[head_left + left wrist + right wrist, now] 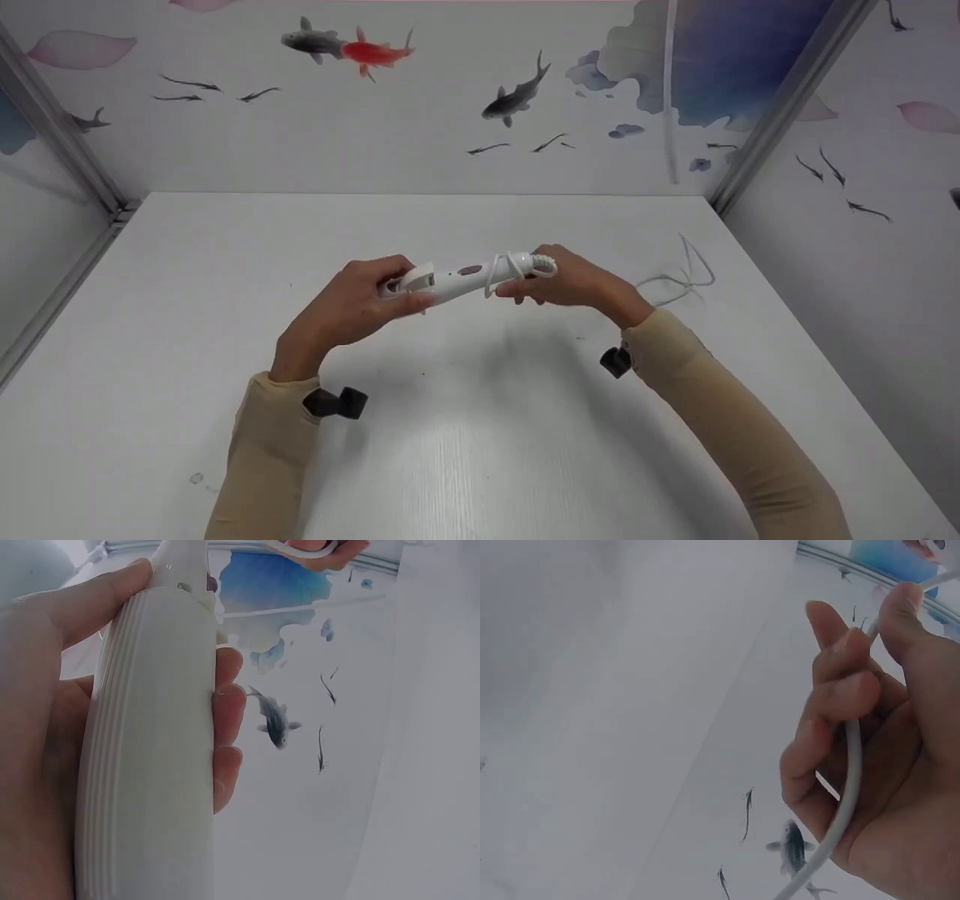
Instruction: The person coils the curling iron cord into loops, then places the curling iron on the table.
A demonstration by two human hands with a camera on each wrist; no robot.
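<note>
The left grip [349,307] is closed around the white handheld appliance [457,285], which is held above the counter [450,450], toward its far edge. The right grip [570,279], fingers curled, holds the white cord [853,765]; cord slack extends toward the counter's right edge.

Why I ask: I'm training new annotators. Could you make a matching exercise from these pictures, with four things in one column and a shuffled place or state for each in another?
Things
1. White ribbed plastic appliance
2. Thin white flexible cord
3. Red printed fish
4. Beige fabric sleeves

Places or states
A. On the back wall
B. Running through the right grip
C. Covering both forearms
D. Held in the left grip

Pairs: 1-D, 2-B, 3-A, 4-C
</note>
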